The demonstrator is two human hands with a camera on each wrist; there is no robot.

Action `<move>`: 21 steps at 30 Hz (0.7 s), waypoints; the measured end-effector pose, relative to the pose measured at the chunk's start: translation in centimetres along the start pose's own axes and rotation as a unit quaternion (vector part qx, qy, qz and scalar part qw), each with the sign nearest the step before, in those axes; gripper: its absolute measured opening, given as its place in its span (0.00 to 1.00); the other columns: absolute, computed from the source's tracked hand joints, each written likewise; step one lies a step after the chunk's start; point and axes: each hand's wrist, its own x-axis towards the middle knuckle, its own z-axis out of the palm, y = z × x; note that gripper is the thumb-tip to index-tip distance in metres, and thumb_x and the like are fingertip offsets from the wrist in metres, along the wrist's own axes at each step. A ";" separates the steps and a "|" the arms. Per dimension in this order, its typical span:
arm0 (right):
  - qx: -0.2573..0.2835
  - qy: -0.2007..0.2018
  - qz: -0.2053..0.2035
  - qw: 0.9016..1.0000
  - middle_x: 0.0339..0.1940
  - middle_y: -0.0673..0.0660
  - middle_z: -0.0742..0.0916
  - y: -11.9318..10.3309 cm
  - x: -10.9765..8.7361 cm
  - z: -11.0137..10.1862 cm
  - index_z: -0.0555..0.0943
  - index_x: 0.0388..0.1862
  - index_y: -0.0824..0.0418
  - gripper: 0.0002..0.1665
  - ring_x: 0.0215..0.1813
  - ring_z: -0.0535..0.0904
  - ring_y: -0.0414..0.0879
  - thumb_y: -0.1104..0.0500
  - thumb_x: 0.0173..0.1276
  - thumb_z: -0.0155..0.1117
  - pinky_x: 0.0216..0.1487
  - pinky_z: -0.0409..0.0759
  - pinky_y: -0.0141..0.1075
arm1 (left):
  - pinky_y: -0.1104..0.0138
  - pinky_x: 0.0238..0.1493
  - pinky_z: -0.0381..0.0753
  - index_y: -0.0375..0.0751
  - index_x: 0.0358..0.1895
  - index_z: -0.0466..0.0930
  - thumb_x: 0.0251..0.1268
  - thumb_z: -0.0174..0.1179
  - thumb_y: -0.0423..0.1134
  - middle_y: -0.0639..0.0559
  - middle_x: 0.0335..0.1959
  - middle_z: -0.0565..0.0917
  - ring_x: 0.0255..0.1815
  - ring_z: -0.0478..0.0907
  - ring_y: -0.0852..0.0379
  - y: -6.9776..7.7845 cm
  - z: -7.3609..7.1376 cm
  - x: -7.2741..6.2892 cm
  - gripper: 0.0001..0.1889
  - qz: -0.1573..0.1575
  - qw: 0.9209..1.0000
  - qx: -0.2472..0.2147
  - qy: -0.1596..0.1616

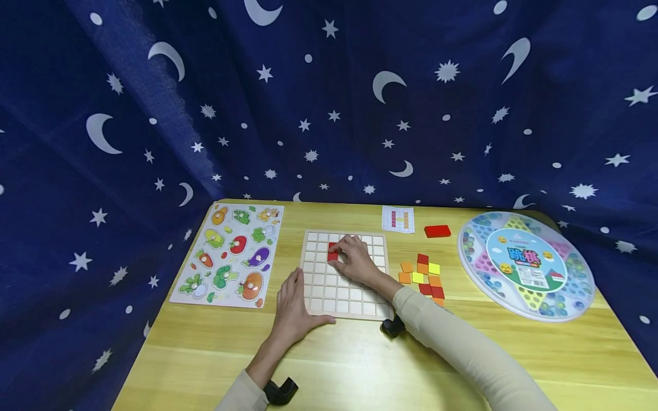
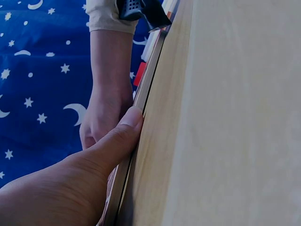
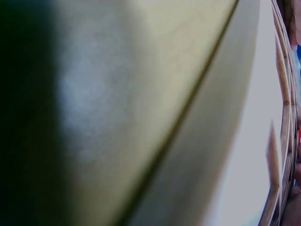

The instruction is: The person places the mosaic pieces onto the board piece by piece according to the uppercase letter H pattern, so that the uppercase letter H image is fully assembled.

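A wooden grid board (image 1: 324, 307) with pale square cells lies in the middle of the table. My right hand (image 1: 354, 260) is over its upper middle, thumb and index finger pinching a red square tile (image 1: 333, 257) at the cells. More red shows just above, partly covered by the fingers. At the board's lower left corner rests my left hand (image 1: 294, 305), its fingers extended along the left side and the thumb along the front edge. In the left wrist view the thumb (image 2: 117, 139) touches that edge. The right wrist view is mostly a blurred close-up of the board (image 3: 244, 155).
Several red, orange and yellow tiles (image 1: 417, 277) lie right of the board. Behind them are a printed pattern card (image 1: 398, 220) and a red block (image 1: 437, 231). A vegetable puzzle board (image 1: 226, 257) lies left, a round Chinese checkers set (image 1: 526, 265) right. A starry curtain (image 1: 349, 114) hangs behind.
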 end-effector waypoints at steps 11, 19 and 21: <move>0.001 0.001 0.001 1.000 0.42 0.54 0.81 0.1 -0.2 -0.1 0.84 0.43 0.58 0.15 0.47 0.70 0.50 0.56 0.59 0.74 0.53 0.64 0.48 | 0.45 0.69 0.56 0.30 0.76 0.48 0.25 0.79 0.66 0.34 0.75 0.56 0.73 0.55 0.37 0.0 0.0 -0.1 0.74 -0.003 1.000 -0.001 -0.001; -0.007 0.005 0.001 1.000 0.42 0.53 0.81 0.1 -0.2 0.0 0.84 0.44 0.57 0.15 0.47 0.70 0.50 0.55 0.60 0.74 0.52 0.64 0.47 | 0.45 0.69 0.56 0.29 0.76 0.48 0.24 0.79 0.67 0.34 0.75 0.56 0.73 0.54 0.37 0.1 -0.1 -0.1 0.75 0.001 1.000 0.006 -0.002; -0.010 0.007 -0.001 1.000 0.42 0.53 0.81 0.2 -0.3 0.0 0.84 0.44 0.56 0.15 0.47 0.70 0.49 0.55 0.60 0.74 0.52 0.65 0.47 | 0.45 0.69 0.55 0.30 0.76 0.48 0.24 0.79 0.66 0.34 0.75 0.56 0.73 0.54 0.37 0.0 0.0 -0.2 0.75 0.000 1.000 0.004 -0.002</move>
